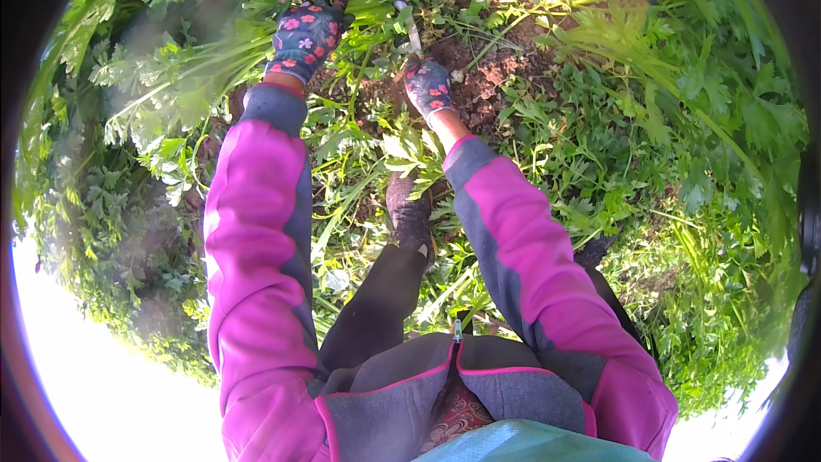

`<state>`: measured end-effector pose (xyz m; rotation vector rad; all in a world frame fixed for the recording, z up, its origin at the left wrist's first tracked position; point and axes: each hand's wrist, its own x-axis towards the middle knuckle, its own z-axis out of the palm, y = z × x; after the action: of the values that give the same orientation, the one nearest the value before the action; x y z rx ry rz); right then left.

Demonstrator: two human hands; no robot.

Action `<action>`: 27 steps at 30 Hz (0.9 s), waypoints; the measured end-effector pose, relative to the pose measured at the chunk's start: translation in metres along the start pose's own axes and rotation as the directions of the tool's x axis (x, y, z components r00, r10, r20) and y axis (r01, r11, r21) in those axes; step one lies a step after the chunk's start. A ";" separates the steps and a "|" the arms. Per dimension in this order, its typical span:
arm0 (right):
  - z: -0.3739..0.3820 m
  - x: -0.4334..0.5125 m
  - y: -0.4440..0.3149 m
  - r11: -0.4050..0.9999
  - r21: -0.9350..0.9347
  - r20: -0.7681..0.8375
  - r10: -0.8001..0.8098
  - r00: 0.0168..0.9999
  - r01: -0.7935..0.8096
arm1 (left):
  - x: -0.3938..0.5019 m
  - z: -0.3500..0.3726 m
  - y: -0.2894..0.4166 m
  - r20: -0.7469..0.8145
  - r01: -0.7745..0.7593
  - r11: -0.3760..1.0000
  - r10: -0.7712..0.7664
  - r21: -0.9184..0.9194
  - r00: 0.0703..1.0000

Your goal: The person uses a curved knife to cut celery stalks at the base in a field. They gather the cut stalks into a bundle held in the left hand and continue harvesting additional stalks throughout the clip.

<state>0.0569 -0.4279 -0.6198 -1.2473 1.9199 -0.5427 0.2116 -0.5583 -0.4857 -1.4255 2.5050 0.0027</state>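
Note:
My left hand (306, 42), in a dark glove with pink flowers, is closed around the stalks of a leafy green plant (372, 11) that looks like celery. To its right, my right hand (428, 86), gloved alike, grips the handle of a knife (412, 31). The metal blade points away from me, close to the stalks, and its far end lies among leaves.
Tall leafy plants (699, 77) stand on the right, and more (154, 70) on the left. Brown soil (481, 86) shows beside my right hand. Cut-looking leaves and stems (346, 205) litter the ground around my shoe (408, 205).

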 end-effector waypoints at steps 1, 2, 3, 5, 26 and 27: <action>0.000 0.001 0.000 0.999 -0.005 0.031 -0.033 0.999 0.034 | 0.000 0.000 0.000 -0.015 -0.011 1.000 0.011 -0.006 1.000; -0.001 0.002 0.000 0.998 -0.009 0.062 -0.065 0.996 0.066 | 0.001 0.001 -0.001 0.003 -0.015 1.000 0.015 -0.012 1.000; -0.001 0.003 0.000 0.999 -0.023 0.036 -0.036 0.999 0.037 | 0.001 0.001 -0.002 -0.006 -0.024 1.000 0.024 -0.018 1.000; -0.002 0.005 -0.001 0.997 -0.065 0.000 0.043 0.999 -0.043 | 0.002 0.001 -0.002 0.049 -0.020 0.999 0.022 -0.042 0.999; 0.002 0.000 0.000 0.961 -0.212 0.108 -0.160 0.981 0.180 | -0.028 -0.025 0.006 0.218 0.139 0.990 -0.139 0.015 0.966; -0.001 -0.007 -0.005 0.966 -0.220 0.054 -0.123 0.991 0.132 | -0.038 -0.039 0.007 0.268 0.218 0.975 -0.200 -0.040 0.943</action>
<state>0.0605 -0.4240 -0.6131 -1.5224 1.9160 -0.3705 0.2154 -0.5281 -0.4401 -1.5969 2.1516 0.2254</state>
